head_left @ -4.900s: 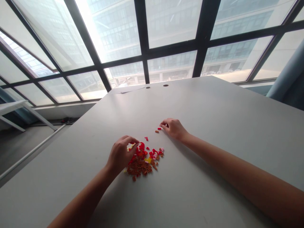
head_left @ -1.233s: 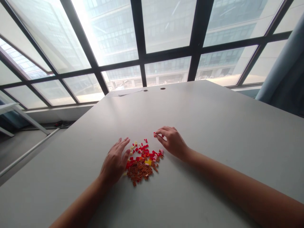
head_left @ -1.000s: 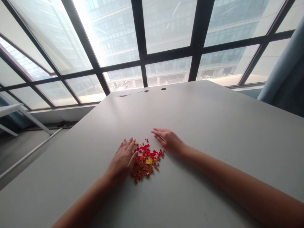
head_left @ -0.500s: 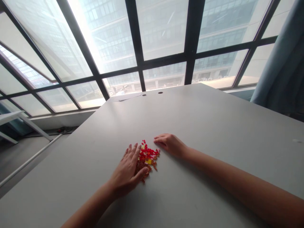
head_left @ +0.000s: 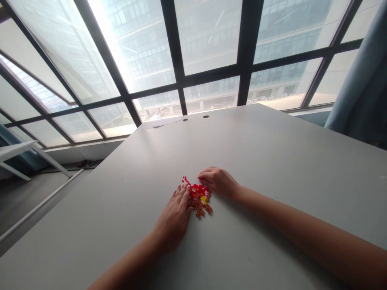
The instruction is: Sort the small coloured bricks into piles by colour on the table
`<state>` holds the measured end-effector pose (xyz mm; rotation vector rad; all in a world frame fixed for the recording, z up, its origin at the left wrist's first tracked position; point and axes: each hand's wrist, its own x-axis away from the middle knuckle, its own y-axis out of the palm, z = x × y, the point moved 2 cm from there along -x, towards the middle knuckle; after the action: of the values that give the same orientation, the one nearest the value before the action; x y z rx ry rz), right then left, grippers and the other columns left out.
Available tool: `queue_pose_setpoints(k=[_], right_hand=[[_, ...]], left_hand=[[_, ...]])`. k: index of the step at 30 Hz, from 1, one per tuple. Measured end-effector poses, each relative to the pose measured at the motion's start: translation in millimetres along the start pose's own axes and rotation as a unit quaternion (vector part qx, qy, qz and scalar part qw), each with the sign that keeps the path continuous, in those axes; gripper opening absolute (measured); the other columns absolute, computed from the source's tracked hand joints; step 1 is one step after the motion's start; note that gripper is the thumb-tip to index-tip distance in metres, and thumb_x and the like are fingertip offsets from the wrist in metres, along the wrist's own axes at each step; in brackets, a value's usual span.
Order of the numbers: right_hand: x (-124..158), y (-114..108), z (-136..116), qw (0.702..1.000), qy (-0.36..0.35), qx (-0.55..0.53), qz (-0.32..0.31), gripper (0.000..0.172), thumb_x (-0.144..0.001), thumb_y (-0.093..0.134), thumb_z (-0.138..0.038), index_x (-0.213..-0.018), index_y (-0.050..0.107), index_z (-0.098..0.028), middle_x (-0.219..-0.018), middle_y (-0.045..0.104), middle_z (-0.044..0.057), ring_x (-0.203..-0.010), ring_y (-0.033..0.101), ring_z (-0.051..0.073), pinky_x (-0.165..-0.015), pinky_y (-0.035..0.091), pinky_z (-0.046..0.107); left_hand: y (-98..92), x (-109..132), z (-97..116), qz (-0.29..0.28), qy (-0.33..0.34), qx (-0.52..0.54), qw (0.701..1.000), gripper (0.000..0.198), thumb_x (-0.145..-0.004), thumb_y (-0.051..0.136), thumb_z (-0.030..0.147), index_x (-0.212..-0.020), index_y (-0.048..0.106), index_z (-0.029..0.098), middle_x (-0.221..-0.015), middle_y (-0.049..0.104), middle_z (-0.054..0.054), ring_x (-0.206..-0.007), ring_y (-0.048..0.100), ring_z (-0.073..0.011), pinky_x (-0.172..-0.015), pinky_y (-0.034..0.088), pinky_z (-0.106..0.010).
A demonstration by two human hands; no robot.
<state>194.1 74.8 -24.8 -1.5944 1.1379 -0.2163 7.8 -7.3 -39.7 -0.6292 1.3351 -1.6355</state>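
A small heap of tiny building bricks (head_left: 198, 203) in red, brown, yellow and pink lies on the white table (head_left: 266, 161). My left hand (head_left: 175, 211) is open along the heap's left side, its fingers straight and close together, touching the bricks and covering some of them. My right hand (head_left: 219, 182) rests at the heap's upper right, with its fingers loosely bent over the red bricks. No brick shows clearly in its grasp, and its palm is hidden. A few loose red bricks (head_left: 184, 178) lie just beyond the left fingertips.
Large dark-framed windows (head_left: 208, 75) stand behind the table's far edge. Two round holes, one of them a dark hole (head_left: 206, 117), are near that edge. A blue curtain (head_left: 359, 88) hangs at the right. Another white table (head_left: 18, 150) stands at the far left.
My left hand has moved right and slightly forward, pushing the bricks into a tighter heap closer to my right hand. Its thumb has come in against the fingers. My right hand has barely moved.
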Motion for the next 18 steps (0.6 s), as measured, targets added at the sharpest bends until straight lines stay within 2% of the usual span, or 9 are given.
queue_pose_setpoints(k=[5,7,11,14,18], right_hand=[[5,-5,-5,1.000,-0.019,-0.011,0.021,0.020,-0.089,0.055,-0.021,-0.097,0.073,-0.016,-0.102,0.072,0.009,-0.096,0.065,0.020,-0.088,0.051,0.033],[12,-7,-14,0.997,-0.066,-0.033,0.015,0.023,-0.091,0.052,-0.021,-0.102,0.072,-0.017,-0.107,0.071,0.008,-0.101,0.064,0.019,-0.094,0.049,0.034],[32,-7,-36,0.977,-0.189,-0.072,-0.067,0.033,-0.094,0.045,-0.021,-0.122,0.062,-0.017,-0.123,0.064,0.009,-0.123,0.052,0.018,-0.108,0.039,0.034],[45,-7,-41,0.975,-0.195,-0.054,-0.090,0.038,-0.095,0.041,-0.021,-0.129,0.056,-0.011,-0.132,0.055,0.013,-0.129,0.045,0.020,-0.111,0.035,0.036],[57,-8,-42,0.979,-0.189,-0.015,-0.067,0.037,-0.095,0.038,-0.016,-0.125,0.058,-0.009,-0.131,0.056,0.014,-0.125,0.050,0.020,-0.110,0.037,0.034]], left_hand=[[-14.4,8,1,0.018,-0.006,0.024,1.000,0.059,-0.096,0.028,0.044,-0.147,0.024,0.014,-0.152,0.028,-0.010,-0.143,0.013,-0.0253,-0.116,0.022,-0.048],[-17.7,17,0,0.022,0.004,-0.009,1.000,0.061,-0.096,0.029,0.046,-0.148,0.022,0.015,-0.153,0.026,-0.010,-0.143,0.011,-0.0268,-0.116,0.021,-0.050],[-13.3,34,-4,0.012,0.039,-0.079,0.996,0.069,-0.094,0.035,0.049,-0.149,0.012,0.015,-0.154,0.020,-0.012,-0.143,0.009,-0.0309,-0.114,0.024,-0.052],[-6.5,37,-4,0.003,0.054,-0.102,0.993,0.073,-0.094,0.035,0.050,-0.150,0.006,0.014,-0.154,0.019,-0.014,-0.143,0.008,-0.0314,-0.113,0.025,-0.053],[-0.8,30,3,0.005,0.062,-0.085,0.994,0.071,-0.095,0.033,0.048,-0.150,0.005,0.013,-0.154,0.016,-0.013,-0.143,0.006,-0.0297,-0.114,0.023,-0.053]])
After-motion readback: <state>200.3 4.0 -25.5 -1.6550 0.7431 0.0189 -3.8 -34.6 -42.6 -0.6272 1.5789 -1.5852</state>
